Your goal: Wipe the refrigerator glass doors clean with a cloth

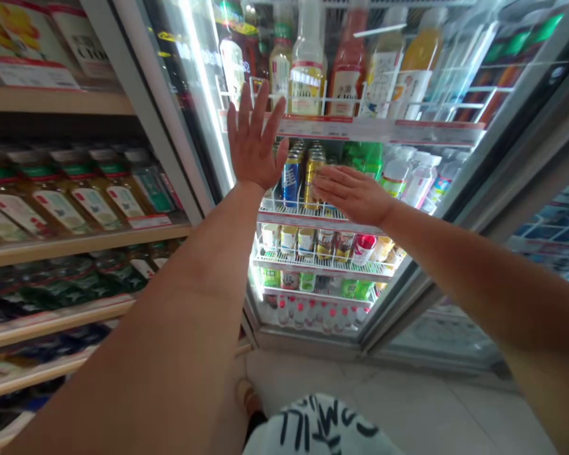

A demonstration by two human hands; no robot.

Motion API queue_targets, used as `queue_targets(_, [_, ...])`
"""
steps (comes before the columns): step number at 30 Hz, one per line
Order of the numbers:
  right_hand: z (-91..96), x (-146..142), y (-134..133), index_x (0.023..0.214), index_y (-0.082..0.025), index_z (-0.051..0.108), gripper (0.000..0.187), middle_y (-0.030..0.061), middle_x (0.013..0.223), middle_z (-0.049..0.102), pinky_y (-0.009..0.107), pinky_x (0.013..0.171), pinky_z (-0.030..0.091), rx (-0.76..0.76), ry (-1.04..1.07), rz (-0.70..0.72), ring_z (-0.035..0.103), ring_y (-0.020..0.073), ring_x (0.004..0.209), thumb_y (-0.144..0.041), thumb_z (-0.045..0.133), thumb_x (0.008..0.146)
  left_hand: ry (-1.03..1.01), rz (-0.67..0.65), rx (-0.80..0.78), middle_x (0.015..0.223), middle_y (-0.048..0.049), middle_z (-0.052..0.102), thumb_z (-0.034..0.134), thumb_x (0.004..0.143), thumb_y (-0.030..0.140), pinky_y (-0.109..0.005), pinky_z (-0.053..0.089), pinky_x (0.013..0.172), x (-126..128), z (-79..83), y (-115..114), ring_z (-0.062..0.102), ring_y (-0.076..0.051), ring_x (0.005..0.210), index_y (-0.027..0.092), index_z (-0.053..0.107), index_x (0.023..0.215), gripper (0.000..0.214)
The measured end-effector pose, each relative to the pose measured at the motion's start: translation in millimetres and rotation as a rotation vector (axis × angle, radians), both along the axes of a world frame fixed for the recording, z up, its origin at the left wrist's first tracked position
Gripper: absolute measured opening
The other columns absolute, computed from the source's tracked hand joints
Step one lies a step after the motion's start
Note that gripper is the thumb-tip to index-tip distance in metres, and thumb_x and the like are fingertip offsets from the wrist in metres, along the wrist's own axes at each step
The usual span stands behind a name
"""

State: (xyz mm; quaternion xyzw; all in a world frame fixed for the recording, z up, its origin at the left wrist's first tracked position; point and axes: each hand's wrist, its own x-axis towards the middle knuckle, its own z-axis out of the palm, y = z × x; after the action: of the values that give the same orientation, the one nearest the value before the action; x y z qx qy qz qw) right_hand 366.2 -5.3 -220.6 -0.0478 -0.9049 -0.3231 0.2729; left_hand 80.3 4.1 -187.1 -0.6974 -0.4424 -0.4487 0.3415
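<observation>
Wooden shelves of bottles stand to the left of a lit drinks cooler on a pale floor. The left hand is open, fingers spread, before the left end of the upper bottle row; contact cannot be told. The right hand, flat with fingers together, partly covers 1 gold can, which stands just right of 1 blue can on a lower shelf.

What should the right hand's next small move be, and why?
Probably ease the right hand slightly back: in this view it overlaps the front gold can, hiding part of it, and I cannot tell whether they touch. The left hand is raised, fingers spread, with nothing visibly held.
</observation>
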Motion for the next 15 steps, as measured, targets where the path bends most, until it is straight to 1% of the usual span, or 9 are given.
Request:
queue_targets(2, [13.8, 8.5, -0.1, 0.149, -0.027, 0.059, 0.041, 0.0022, 0.152, 0.061, 0.047, 0.127, 0.042, -0.027, -0.057, -0.015, 0.049, 0.0212, 0.149, -0.022, 0.045, 0.111, 0.010, 0.014, 0.012, 0.175, 0.0095, 0.007, 0.032, 0.102, 0.069, -0.045, -0.019, 0.132, -2.6, -0.2, 7.6, -0.024, -0.010, 0.158, 0.017, 0.036, 0.165, 0.082])
queue_targets(4, [29.0, 20.9, -0.1, 0.150, -0.032, 0.057, 0.041, -0.0020, 0.154, 0.059, 0.047, 0.129, 0.040, -0.023, -0.065, -0.072, 0.048, 0.0200, 0.150, -0.024, 0.044, 0.111, 0.029, 0.031, 0.032, 0.175, 0.0099, 0.005, 0.033, 0.102, 0.069, -0.044, -0.020, 0.130, -4.7, -0.6, 14.2, -0.028, -0.008, 0.156, 0.015, 0.035, 0.164, 0.082])
queue_targets(6, [39.6, 34.8, -0.7, 0.153, -0.034, 0.054, 0.044, -0.0036, 0.156, 0.057, 0.047, 0.131, 0.036, 0.033, -0.019, -0.143, 0.047, 0.0206, 0.151, -0.026, 0.045, 0.111, 0.038, 0.038, 0.044, 0.175, 0.0110, 0.004, 0.031, 0.103, 0.068, -0.043, -0.020, 0.130, -5.5, -1.0, 16.9, -0.029, -0.007, 0.156, 0.015, 0.035, 0.165, 0.081])
queue_targets(8, [41.2, 47.0, -2.1, 0.155, -0.033, 0.051, 0.047, -0.0028, 0.157, 0.055, 0.044, 0.132, 0.034, 0.139, 0.050, -0.179, 0.046, 0.0211, 0.152, -0.025, 0.047, 0.109, 0.037, 0.033, 0.047, 0.175, 0.0101, 0.005, 0.031, 0.103, 0.068, -0.043, -0.019, 0.131, -4.8, -1.3, 15.2, -0.028, -0.008, 0.156, 0.014, 0.035, 0.164, 0.082])
queue_targets(9, [38.1, 51.4, -3.0, 0.156, -0.030, 0.051, 0.048, -0.0017, 0.157, 0.056, 0.042, 0.131, 0.035, 0.196, 0.084, -0.179, 0.046, 0.0214, 0.152, -0.025, 0.048, 0.109, 0.037, 0.030, 0.049, 0.175, 0.0090, 0.007, 0.031, 0.103, 0.068, -0.044, -0.018, 0.131, -4.0, -1.4, 12.9, -0.026, -0.009, 0.157, 0.013, 0.035, 0.164, 0.082])
queue_targets(11, [24.9, 55.3, -4.7, 0.155, -0.026, 0.052, 0.048, 0.0009, 0.156, 0.057, 0.041, 0.130, 0.037, 0.270, 0.132, -0.165, 0.046, 0.0220, 0.152, -0.024, 0.050, 0.107, 0.033, 0.026, 0.054, 0.175, 0.0071, 0.010, 0.032, 0.104, 0.065, -0.047, -0.014, 0.132, -2.2, -1.3, 6.7, -0.021, -0.011, 0.159, 0.013, 0.037, 0.164, 0.079])
queue_targets(13, [6.0, 52.2, -5.5, 0.154, -0.024, 0.053, 0.047, 0.0025, 0.155, 0.058, 0.041, 0.128, 0.039, 0.270, 0.110, -0.148, 0.046, 0.0226, 0.152, -0.024, 0.050, 0.107, 0.028, 0.003, 0.057, 0.175, 0.0064, 0.014, 0.035, 0.106, 0.060, -0.048, -0.011, 0.133, -0.6, -1.1, 0.4, -0.015, -0.013, 0.161, 0.016, 0.039, 0.164, 0.073])
queue_targets(15, [-12.2, 43.5, -4.6, 0.152, -0.025, 0.056, 0.045, 0.0014, 0.153, 0.061, 0.039, 0.127, 0.040, 0.233, 0.028, -0.089, 0.049, 0.0208, 0.149, -0.023, 0.052, 0.107, 0.020, -0.020, 0.062, 0.175, 0.0059, 0.017, 0.038, 0.107, 0.057, -0.049, -0.008, 0.134, 0.3, -1.0, -4.1, -0.011, -0.015, 0.162, 0.020, 0.039, 0.164, 0.068])
